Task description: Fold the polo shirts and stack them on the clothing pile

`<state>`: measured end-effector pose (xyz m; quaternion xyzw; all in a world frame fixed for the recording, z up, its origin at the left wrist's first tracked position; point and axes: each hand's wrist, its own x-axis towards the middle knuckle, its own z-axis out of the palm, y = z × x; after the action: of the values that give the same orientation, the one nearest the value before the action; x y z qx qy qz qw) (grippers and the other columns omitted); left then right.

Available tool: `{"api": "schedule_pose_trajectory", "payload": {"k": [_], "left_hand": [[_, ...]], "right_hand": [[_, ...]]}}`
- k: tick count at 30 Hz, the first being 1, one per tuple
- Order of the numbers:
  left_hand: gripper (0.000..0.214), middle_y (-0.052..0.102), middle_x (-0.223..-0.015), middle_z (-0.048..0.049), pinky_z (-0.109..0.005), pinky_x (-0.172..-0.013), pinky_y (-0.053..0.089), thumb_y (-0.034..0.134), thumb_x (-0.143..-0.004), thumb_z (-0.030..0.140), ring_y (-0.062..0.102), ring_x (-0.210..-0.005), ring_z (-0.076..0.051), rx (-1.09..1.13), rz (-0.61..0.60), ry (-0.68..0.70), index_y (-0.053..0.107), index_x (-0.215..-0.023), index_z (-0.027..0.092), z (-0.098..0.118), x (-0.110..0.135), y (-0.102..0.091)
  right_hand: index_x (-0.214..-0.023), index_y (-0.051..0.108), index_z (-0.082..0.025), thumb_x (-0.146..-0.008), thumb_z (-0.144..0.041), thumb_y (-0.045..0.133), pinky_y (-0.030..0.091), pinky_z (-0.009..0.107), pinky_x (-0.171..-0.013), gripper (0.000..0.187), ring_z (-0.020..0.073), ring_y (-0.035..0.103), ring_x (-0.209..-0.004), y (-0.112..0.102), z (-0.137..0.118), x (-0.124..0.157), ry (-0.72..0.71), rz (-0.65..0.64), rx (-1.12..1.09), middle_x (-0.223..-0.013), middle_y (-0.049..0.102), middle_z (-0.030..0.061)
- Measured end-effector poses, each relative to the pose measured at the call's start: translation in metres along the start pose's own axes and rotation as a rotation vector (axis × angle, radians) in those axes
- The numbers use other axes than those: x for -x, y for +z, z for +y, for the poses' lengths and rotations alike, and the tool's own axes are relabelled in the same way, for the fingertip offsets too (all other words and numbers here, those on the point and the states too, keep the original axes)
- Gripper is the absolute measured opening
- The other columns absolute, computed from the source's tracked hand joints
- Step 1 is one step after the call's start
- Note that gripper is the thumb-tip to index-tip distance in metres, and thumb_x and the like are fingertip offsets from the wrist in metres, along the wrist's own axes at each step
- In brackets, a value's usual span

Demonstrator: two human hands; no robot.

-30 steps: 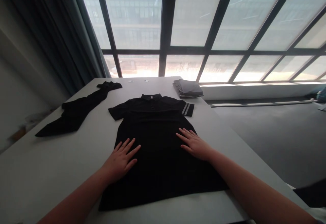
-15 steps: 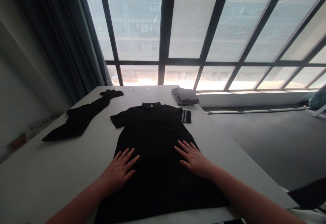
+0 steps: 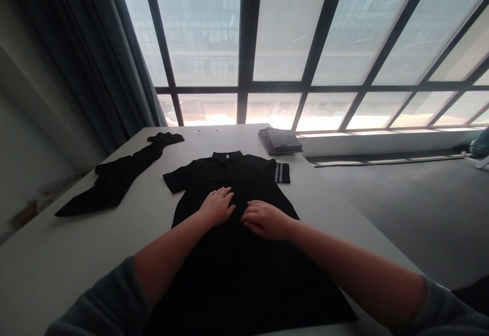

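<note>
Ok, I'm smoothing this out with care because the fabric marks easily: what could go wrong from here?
The black short-sleeved polo shirt reaches close to the near edge of the white table, so its lower end might slip over. The left hand and right hand sit close together on the shirt, which could bunch the fabric between them. The crumpled black garment lies nearby in the same colour, so the two could get mixed up.

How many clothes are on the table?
At least 3: a black polo shirt under the left hand and right hand, a twisted black garment to its left, and a folded striped stack at the far end, which may hide more pieces.
</note>
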<state>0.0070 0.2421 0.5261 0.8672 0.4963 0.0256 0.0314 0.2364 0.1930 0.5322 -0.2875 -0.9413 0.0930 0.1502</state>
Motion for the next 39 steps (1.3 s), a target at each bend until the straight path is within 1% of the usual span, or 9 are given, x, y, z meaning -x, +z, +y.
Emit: {"api": "schedule_pose_trajectory", "payload": {"k": [2, 4, 6, 9, 13, 19, 26, 33, 39], "left_hand": [[0.062, 0.031, -0.170, -0.0103, -0.047, -0.129, 0.024, 0.043, -0.104, 0.044, 0.027, -0.159, -0.028, 0.003, -0.001, -0.079, 0.044, -0.159, 0.017, 0.003, -0.042, 0.007], [0.065, 0.026, -0.172, -0.0110, -0.049, -0.130, 0.022, 0.037, -0.105, 0.047, 0.022, -0.160, -0.029, 0.007, -0.003, -0.135, 0.038, -0.163, 0.016, 0.003, -0.070, 0.016], [0.068, 0.022, -0.173, -0.0103, -0.051, -0.130, 0.020, 0.031, -0.106, 0.051, 0.019, -0.161, -0.029, 0.014, -0.007, -0.176, 0.033, -0.165, 0.016, -0.001, -0.082, 0.027], [0.070, 0.017, -0.174, -0.0056, -0.049, -0.131, 0.016, 0.028, -0.105, 0.057, 0.016, -0.162, -0.028, 0.035, -0.004, -0.213, 0.029, -0.167, 0.024, -0.012, -0.079, 0.041], [0.067, 0.016, -0.175, -0.0027, -0.051, -0.131, 0.013, 0.029, -0.105, 0.060, 0.013, -0.162, -0.029, 0.024, -0.026, -0.239, 0.028, -0.166, 0.035, -0.026, -0.070, 0.045], [0.064, 0.015, -0.175, -0.0008, -0.058, -0.129, 0.013, 0.026, -0.105, 0.062, 0.013, -0.162, -0.033, 0.037, -0.036, -0.302, 0.029, -0.165, 0.041, -0.034, -0.073, 0.040], [0.066, 0.017, -0.175, -0.0032, -0.062, -0.128, 0.014, 0.025, -0.104, 0.060, 0.014, -0.161, -0.035, 0.050, 0.006, -0.479, 0.031, -0.166, 0.037, -0.055, -0.074, 0.039], [0.070, 0.017, -0.175, -0.0027, -0.065, -0.126, 0.014, 0.024, -0.101, 0.065, 0.014, -0.161, -0.038, 0.045, 0.022, -0.573, 0.030, -0.165, 0.039, -0.068, -0.072, 0.040], [0.077, 0.019, -0.174, -0.0114, -0.065, -0.121, 0.027, 0.027, -0.098, 0.066, 0.020, -0.158, -0.042, -0.002, -0.029, -0.698, 0.039, -0.163, 0.028, -0.089, -0.105, 0.022]], "right_hand": [[-0.124, 0.073, -0.016, -0.103, -0.031, 0.050, 0.049, 0.041, -0.112, 0.034, 0.0242, 0.067, -0.118, -0.004, 0.052, -0.026, 0.214, 0.126, 0.008, -0.125, 0.072, 0.0129], [-0.143, 0.063, -0.015, -0.102, -0.033, 0.053, 0.044, 0.041, -0.119, 0.046, 0.0265, 0.057, -0.137, -0.004, 0.100, -0.041, 0.432, 0.139, 0.029, -0.150, 0.057, 0.0159], [-0.157, 0.049, -0.012, -0.104, -0.038, 0.052, 0.035, 0.041, -0.126, 0.059, 0.0288, 0.042, -0.151, 0.001, 0.135, -0.045, 0.585, 0.060, 0.078, -0.164, 0.040, 0.0186], [-0.164, 0.037, -0.014, -0.106, -0.048, 0.045, 0.022, 0.047, -0.131, 0.068, 0.0318, 0.026, -0.159, 0.015, 0.164, -0.038, 0.677, -0.059, 0.182, -0.170, 0.027, 0.0172], [-0.167, 0.031, -0.023, -0.106, -0.058, 0.039, 0.018, 0.049, -0.131, 0.071, 0.0313, 0.020, -0.161, 0.028, 0.172, -0.029, 0.677, -0.115, 0.233, -0.173, 0.019, 0.0118], [-0.167, 0.031, -0.024, -0.106, -0.063, 0.035, 0.020, 0.045, -0.131, 0.073, 0.0332, 0.020, -0.161, 0.026, 0.170, -0.036, 0.744, -0.093, 0.221, -0.174, 0.018, 0.0118], [-0.167, 0.030, -0.026, -0.108, -0.062, 0.030, 0.023, 0.047, -0.128, 0.069, 0.0343, 0.026, -0.159, 0.019, 0.199, -0.023, 0.977, -0.025, 0.221, -0.173, 0.022, 0.0141], [-0.166, 0.033, -0.022, -0.108, -0.058, 0.027, 0.021, 0.045, -0.127, 0.068, 0.0339, 0.026, -0.158, 0.017, 0.216, -0.017, 1.023, -0.010, 0.233, -0.172, 0.024, 0.0165], [-0.167, 0.030, -0.023, -0.106, -0.062, 0.031, 0.020, 0.047, -0.128, 0.072, 0.0340, 0.021, -0.160, 0.018, 0.208, -0.020, 1.053, -0.005, 0.197, -0.173, 0.020, 0.0158]]}}
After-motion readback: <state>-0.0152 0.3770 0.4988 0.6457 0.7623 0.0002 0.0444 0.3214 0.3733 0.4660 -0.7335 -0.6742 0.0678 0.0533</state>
